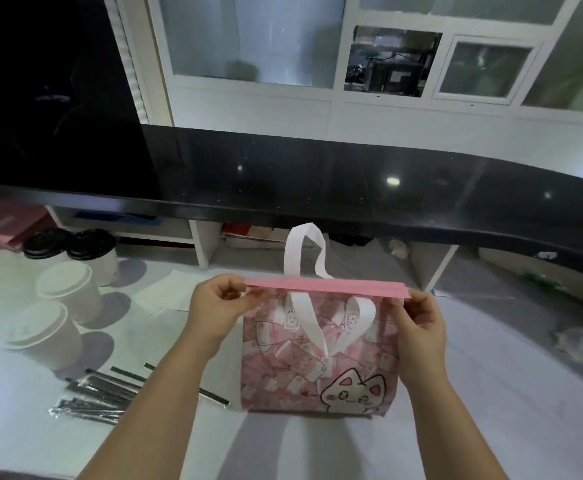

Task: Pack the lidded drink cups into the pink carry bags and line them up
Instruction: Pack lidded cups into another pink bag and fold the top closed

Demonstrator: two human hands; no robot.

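Note:
A pink carry bag with a cat print and white handles stands upright on the white counter in front of me. Its top rim is pressed flat and closed. My left hand pinches the rim's left end and my right hand pinches its right end. Two white cups with white lids stand at the left, the nearer one closest to me. Behind them are two cups with black lids. What is inside the bag is hidden.
Wrapped straws lie on the counter at the lower left. A black raised ledge runs across above the bag. More pink bags lie at the far left under the ledge. Crumpled plastic sits at the right.

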